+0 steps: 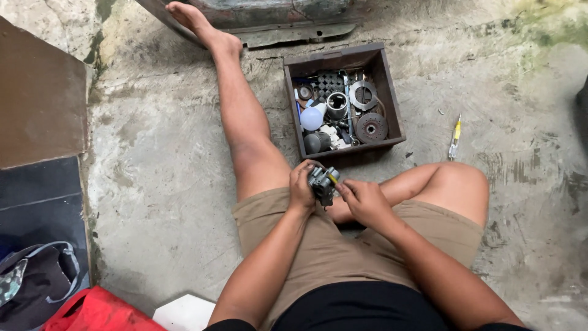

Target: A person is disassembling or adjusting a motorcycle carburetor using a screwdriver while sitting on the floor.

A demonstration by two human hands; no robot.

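Note:
I sit on a concrete floor with my legs ahead of me. My left hand (301, 186) grips a small dark metal part (322, 182), a compact mechanical piece, held above my lap. My right hand (362, 200) is closed around a thin tool with a yellow handle (332, 179), whose tip rests against the part. Just beyond my hands stands a dark brown box (392, 98) with several loose parts: a white bulb (312, 117), metal rings, a round disc and a black cylinder.
A yellow-handled screwdriver (454, 138) lies on the floor right of the box. A brown board (40, 104) leans at left. A dark bag (33, 285), red cloth (98, 311) and a white piece (184, 312) lie at lower left.

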